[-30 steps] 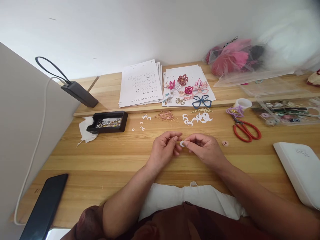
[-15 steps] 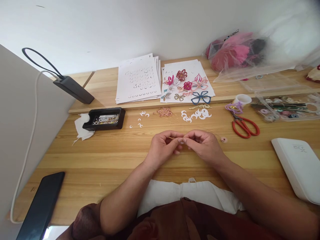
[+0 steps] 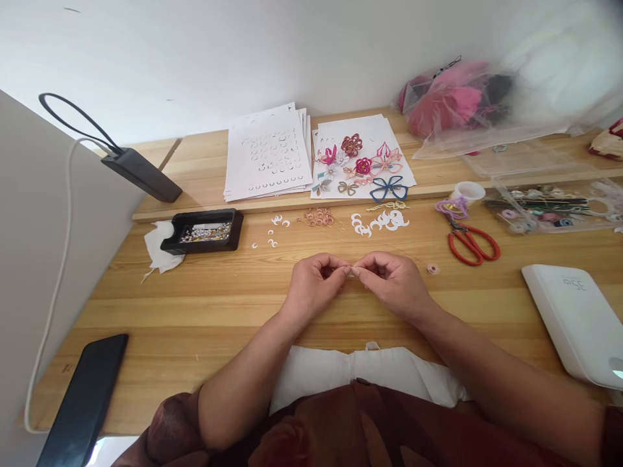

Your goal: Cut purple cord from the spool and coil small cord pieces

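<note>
My left hand (image 3: 317, 282) and my right hand (image 3: 389, 280) meet fingertip to fingertip over the table. Between their pinched thumbs and forefingers sits a small white paper piece (image 3: 350, 274), mostly hidden by the fingers. White paper crescents (image 3: 393, 219) lie in a group beyond the hands, with smaller crescents (image 3: 277, 220) to their left. Among them are copper-coloured loops with thin wire stems (image 3: 320, 218). To the right of my right hand is a small pinkish spool (image 3: 433, 268), apart from it.
Red-handled pliers (image 3: 473, 245) and a white tape roll (image 3: 468, 191) are at the right, near a white power bank (image 3: 574, 318). A black tray (image 3: 236, 230) holds beads. Paper sheets (image 3: 265, 123) and wire flowers (image 3: 363, 166) rest on the back ledge. A phone (image 3: 87, 389) lies front left.
The view has shifted slightly. Both hands stay pinched together on the white paper piece, with only a slight change of the fingertips.
</note>
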Motion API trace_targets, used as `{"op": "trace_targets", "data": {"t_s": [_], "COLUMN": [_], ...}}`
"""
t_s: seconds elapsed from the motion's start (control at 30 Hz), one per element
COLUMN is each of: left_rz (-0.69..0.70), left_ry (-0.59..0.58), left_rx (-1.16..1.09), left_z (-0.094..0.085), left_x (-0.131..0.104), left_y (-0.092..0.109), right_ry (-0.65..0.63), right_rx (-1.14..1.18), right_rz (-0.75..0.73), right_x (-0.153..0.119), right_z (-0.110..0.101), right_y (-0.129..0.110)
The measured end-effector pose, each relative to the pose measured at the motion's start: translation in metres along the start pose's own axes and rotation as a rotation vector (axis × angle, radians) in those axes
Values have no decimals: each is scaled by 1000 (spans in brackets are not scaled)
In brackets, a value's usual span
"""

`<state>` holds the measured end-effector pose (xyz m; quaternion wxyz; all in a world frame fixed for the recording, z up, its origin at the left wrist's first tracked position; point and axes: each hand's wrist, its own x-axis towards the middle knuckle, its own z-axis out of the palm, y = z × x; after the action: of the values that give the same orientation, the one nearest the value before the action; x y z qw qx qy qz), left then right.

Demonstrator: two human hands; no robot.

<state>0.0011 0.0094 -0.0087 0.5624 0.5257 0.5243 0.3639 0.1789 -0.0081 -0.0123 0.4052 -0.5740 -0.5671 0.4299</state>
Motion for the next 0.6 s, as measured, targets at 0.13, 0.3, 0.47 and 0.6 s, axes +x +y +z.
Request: {"op": "trace_targets", "data": {"t_s": [0.13,0.3,0.47,0.6], "left_rz": [-47,-135,-127,-115], "left_ry": [20,29,35,17], "left_rx": [-49,-172,-176,-162], "left_z": [1,1,2,4], "left_x": [2,4,3,3], "left_y": [2,1,-1,-3], "right_ry": [-19,5,8,12], "right_rx": [22,147,164,174], "right_rz": [-2,-2,-7,-12], "right_x": [0,2,2,2], "right_z": [2,2,4,6], "right_y": [3,9,7,3]}}
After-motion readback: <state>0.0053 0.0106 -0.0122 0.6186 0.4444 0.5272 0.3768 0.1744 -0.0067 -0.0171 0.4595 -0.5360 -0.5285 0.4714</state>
